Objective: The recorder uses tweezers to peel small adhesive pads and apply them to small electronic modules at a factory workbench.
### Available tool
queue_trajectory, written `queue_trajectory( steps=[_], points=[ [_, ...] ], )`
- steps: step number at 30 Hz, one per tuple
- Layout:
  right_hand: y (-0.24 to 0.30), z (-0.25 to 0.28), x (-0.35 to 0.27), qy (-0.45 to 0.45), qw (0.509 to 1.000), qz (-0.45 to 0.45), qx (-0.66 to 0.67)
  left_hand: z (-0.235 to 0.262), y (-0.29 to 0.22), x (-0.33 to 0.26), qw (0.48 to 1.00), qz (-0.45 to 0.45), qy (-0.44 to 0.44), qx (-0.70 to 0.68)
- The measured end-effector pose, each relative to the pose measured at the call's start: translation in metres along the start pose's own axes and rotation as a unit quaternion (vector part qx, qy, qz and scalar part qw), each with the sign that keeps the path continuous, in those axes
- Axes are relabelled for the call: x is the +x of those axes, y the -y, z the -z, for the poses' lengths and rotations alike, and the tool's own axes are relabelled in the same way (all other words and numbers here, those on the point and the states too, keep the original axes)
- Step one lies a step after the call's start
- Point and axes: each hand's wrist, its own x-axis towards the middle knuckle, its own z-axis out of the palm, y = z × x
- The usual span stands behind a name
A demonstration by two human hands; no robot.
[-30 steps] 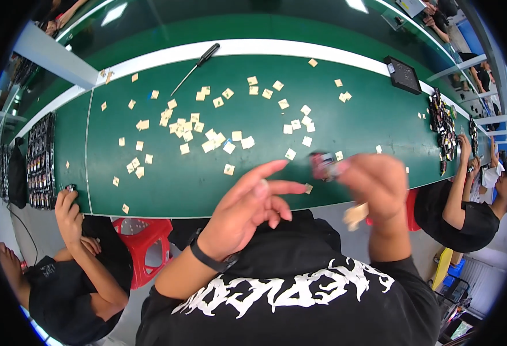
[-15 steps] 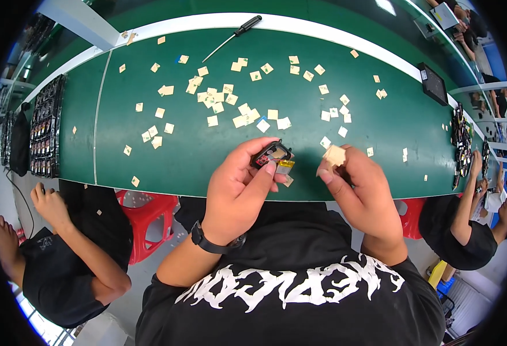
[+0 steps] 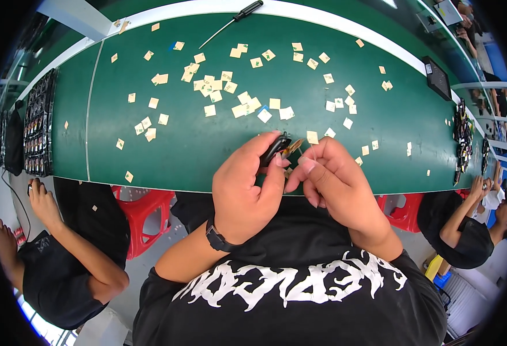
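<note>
My left hand (image 3: 246,187) is closed around a small black device casing (image 3: 273,151), now tilted so that its inside is mostly hidden. A small battery with yellow tape (image 3: 291,149) sticks out of the casing on its right. Right beside it, my right hand (image 3: 337,179) pinches cream adhesive squares; one square (image 3: 312,137) stands above the fingertips, and others show edge-on or are hidden by the fingers. The two hands nearly touch over the front edge of the green table (image 3: 195,150).
Many loose cream squares (image 3: 209,110) lie scattered over the table. A black screwdriver (image 3: 233,23) lies at the far edge. Trays of black parts (image 3: 40,124) stand at left, a black box (image 3: 436,79) and piled black parts (image 3: 463,141) at right. People sit on both sides.
My right hand has moved left to the casing, its stack of cream squares turning from face-on to mostly edge-on. My left hand has tilted the casing, hiding its open inside.
</note>
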Motion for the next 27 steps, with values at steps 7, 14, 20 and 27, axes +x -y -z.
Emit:
queue_trajectory(
  steps=[7,14,20,27],
  points=[
    [0.005,0.0,0.007,0.043,0.985,-0.113,0.127,0.0,0.006,0.0,0.997,-0.062,-0.001,0.049],
    [-0.001,-0.004,0.012,0.04,0.978,-0.12,0.169,0.005,-0.004,0.004,0.989,-0.082,0.038,0.118],
    [-0.004,-0.018,0.01,-0.022,0.985,-0.085,0.148,0.007,-0.005,0.008,0.989,-0.063,0.055,0.124],
    [-0.008,-0.021,0.006,-0.029,0.997,-0.037,0.063,0.006,-0.011,0.01,0.996,0.059,0.06,0.028]
  ],
)
